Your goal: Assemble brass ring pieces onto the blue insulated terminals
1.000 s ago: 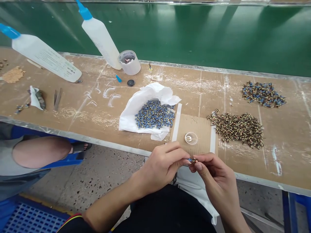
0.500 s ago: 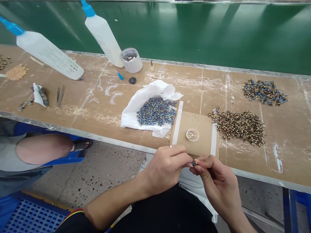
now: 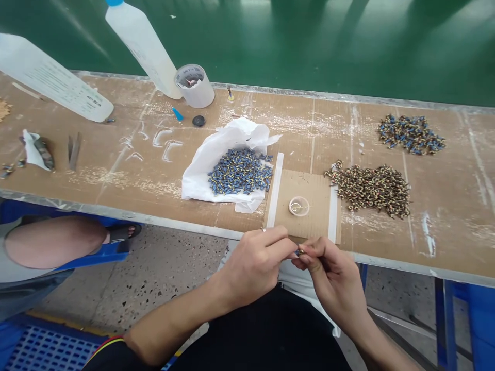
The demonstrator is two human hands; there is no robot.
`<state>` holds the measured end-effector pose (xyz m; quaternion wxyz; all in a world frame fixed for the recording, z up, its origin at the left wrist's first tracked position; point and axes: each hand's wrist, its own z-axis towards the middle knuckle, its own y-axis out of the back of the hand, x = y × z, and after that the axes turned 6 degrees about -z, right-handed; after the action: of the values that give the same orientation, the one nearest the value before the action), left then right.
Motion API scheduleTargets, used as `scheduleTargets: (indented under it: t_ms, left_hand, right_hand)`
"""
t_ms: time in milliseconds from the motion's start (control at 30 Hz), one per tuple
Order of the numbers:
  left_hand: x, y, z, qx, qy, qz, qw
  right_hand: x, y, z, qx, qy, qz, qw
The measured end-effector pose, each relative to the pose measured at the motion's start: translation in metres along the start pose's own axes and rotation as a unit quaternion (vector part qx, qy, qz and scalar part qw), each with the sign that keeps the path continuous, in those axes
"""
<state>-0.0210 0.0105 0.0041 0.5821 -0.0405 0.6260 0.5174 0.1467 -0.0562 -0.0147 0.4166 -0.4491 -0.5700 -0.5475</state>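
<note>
Fingertips of my left hand (image 3: pixel 253 260) and my right hand (image 3: pixel 334 275) meet just off the table's front edge. Between them sits a tiny blue and gold-brown part (image 3: pixel 299 252), mostly covered by the fingers. My left hand pinches its blue end and my right hand its gold-brown end. Just beyond the hands, a small clear cup (image 3: pixel 299 206) with a thin stick in it stands on a cardboard pad (image 3: pixel 309 183). A heap of small blue and yellow parts (image 3: pixel 240 172) lies on white paper (image 3: pixel 195 178). To the right spreads a pile of brown and cream ring-like parts (image 3: pixel 375 190).
Farther right lies a pile of mixed blue and brown parts (image 3: pixel 412 135). Two white bottles (image 3: pixel 143 49) and a tape roll (image 3: pixel 195 90) stand at the back left, near a black cap (image 3: pixel 198 120). Another person's leg (image 3: pixel 58 242) shows at the left.
The view has shifted, so the table and its contents appear farther left and slightly higher. Both hands remain pinched together on the small part.
</note>
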Motion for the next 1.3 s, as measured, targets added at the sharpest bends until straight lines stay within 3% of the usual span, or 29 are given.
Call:
scheduleTargets:
  t_ms: [133,267,433,533,600,667,733,833,900,1100,1300]
  left_hand:
    - [0.0,0.006,0.006,0.02,0.036,-0.061,0.997]
    - [-0.005,0.013,0.009,0.05,0.119,-0.163,0.978]
    - [-0.007,0.013,0.007,0.132,0.241,-0.355,0.894]
    - [-0.007,0.01,0.006,0.154,0.264,-0.443,0.843]
    - [-0.007,0.008,0.005,0.158,0.268,-0.46,0.832]
    - [-0.009,0.007,0.004,0.141,0.26,-0.431,0.852]
    - [-0.011,0.005,0.002,0.118,0.232,-0.364,0.894]
    - [-0.011,0.001,0.0,0.091,0.162,-0.243,0.952]
    - [-0.01,-0.002,-0.001,0.07,0.114,-0.178,0.975]
    - [-0.005,-0.006,-0.002,0.04,0.052,-0.073,0.995]
    - [-0.005,-0.006,-0.002,0.028,0.023,-0.093,0.995]
  right_hand:
    - [-0.002,0.005,0.004,0.003,-0.016,0.027,1.0]
    - [-0.002,0.018,0.005,-0.003,0.008,0.003,1.0]
    - [0.001,0.028,0.006,0.044,0.089,-0.02,0.995]
    - [0.002,0.028,0.006,0.054,0.099,-0.025,0.993]
    - [0.002,0.026,0.004,0.044,0.082,-0.013,0.996]
    - [0.0,0.023,0.002,0.035,0.052,0.008,0.998]
    - [-0.001,0.02,0.0,0.025,0.016,0.035,0.999]
    - [-0.003,0.016,-0.003,0.01,-0.023,0.068,0.997]
    - [-0.003,0.015,-0.004,0.005,-0.033,0.073,0.997]
    - [-0.003,0.014,-0.006,-0.006,-0.043,0.076,0.996]
    - [-0.001,0.008,-0.008,-0.024,-0.029,0.087,0.996]
